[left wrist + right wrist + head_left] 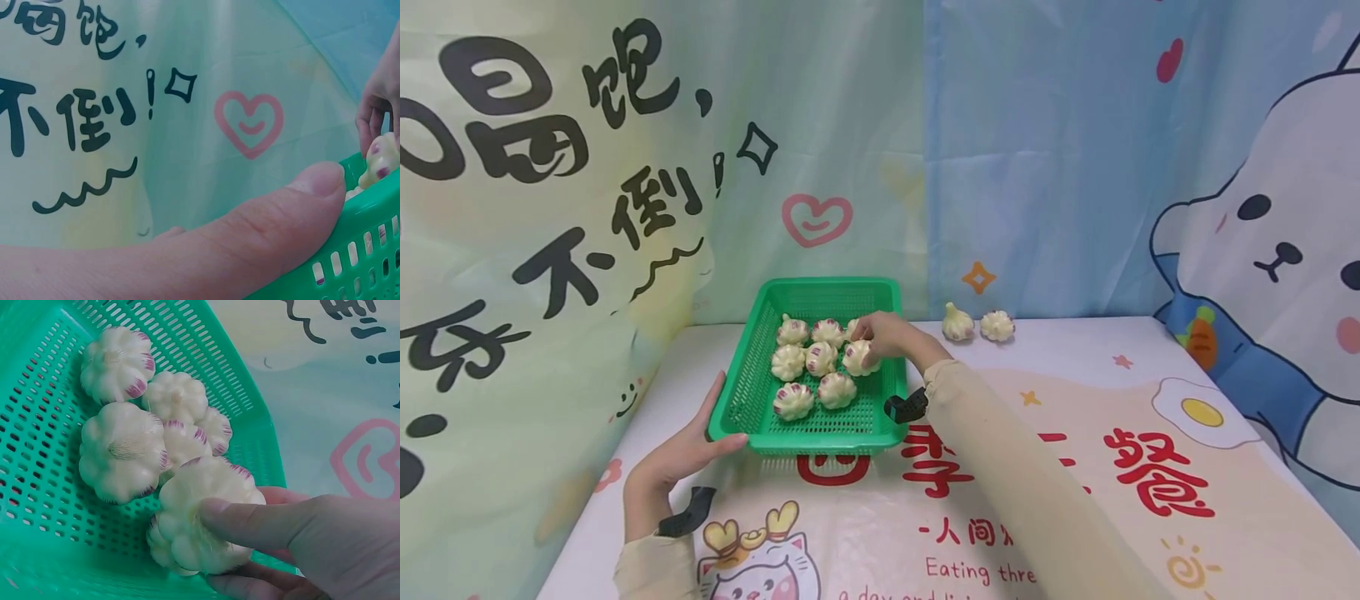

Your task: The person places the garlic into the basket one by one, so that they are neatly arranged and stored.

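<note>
A green plastic basket [880, 427] with perforated walls holds several white garlic bulbs [794, 401] streaked with purple. With its thumb over the front rim and its fingers along the left side, my left hand [688, 450] grips the near left corner. My right hand [893, 335] reaches in over the right side and pinches one garlic bulb [209, 478], thumb on top and fingers beneath. That bulb overlaps another garlic bulb [161, 553] in the right wrist view. The left wrist view shows my left thumb [281, 219] against the basket's rim.
Two more garlic bulbs [958, 322] stand on the table at the back, right of the basket. A printed cloth [1075, 517] covers the table. Behind it hangs a printed curtain [1037, 167], and black straps [688, 512] are on both wrists.
</note>
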A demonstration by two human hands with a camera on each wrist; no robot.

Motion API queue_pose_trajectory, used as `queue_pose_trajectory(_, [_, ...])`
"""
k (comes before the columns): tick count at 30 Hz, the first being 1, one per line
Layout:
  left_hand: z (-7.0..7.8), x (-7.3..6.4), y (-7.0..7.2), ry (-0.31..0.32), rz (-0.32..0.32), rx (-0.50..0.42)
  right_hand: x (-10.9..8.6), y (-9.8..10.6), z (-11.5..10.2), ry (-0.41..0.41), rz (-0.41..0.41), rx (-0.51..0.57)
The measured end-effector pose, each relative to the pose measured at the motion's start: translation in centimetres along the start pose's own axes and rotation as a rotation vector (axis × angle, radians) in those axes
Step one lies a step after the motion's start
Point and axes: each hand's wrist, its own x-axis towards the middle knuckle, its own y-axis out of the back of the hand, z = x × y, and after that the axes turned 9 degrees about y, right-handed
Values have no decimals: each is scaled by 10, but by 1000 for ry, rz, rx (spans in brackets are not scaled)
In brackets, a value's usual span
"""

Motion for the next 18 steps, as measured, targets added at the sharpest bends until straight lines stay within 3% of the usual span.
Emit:
queue_pose_trajectory(11, [1, -1, 1, -1, 1, 5, -3, 1, -8, 29, -46, -76])
queue_pose_trajectory(18, [4, -2, 1, 3, -2, -8, -5, -4, -18, 8, -129, -197])
